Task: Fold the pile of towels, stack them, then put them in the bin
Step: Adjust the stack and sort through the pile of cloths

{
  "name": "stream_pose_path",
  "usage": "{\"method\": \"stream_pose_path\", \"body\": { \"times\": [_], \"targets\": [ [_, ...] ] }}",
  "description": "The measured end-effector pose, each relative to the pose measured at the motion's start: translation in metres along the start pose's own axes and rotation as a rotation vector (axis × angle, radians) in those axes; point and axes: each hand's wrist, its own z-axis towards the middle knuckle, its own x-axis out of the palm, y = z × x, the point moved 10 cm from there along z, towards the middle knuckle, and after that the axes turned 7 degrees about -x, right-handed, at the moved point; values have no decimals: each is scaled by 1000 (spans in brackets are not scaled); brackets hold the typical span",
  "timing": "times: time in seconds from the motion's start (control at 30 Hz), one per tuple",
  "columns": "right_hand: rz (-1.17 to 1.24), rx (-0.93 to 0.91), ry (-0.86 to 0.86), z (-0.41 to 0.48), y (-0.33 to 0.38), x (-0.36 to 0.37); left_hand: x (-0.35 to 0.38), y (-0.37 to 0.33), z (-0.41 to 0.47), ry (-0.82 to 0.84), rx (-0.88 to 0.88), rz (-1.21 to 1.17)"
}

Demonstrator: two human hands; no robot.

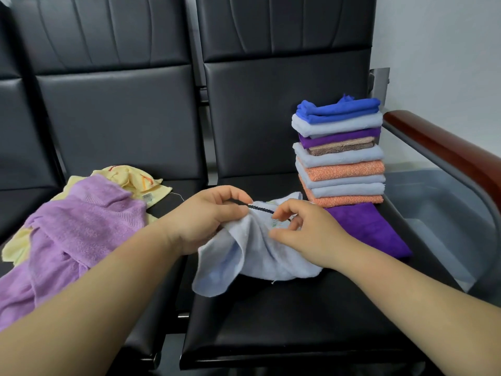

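A crumpled light blue towel [252, 256] with a dark braided loop lies on the right black seat [284, 321]. My left hand [206, 218] pinches its upper edge by the loop. My right hand [301, 229] pinches the same edge a little to the right. A stack of several folded towels [341, 156], blue, pale blue, purple, brown and orange, stands at the back right of that seat on a folded purple towel [371, 229]. Unfolded lilac [76, 229] and yellow [135, 180] towels lie in a heap on the left seat.
A clear plastic bin [433, 213] sits on the floor to the right of the seat, beyond the chair's metal armrest with its brown wooden top [444, 150]. Black seat backs rise behind both seats.
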Motion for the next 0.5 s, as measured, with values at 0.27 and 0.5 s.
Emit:
{"method": "stream_pose_path", "body": {
  "times": [0.27, 0.5],
  "targets": [
    [49, -27, 241, -2, 10, 31, 4, -30, -4, -148, 236, 160],
    [549, 137, 368, -7, 16, 29, -4, -23, -2, -274, 241, -33]
  ]
}}
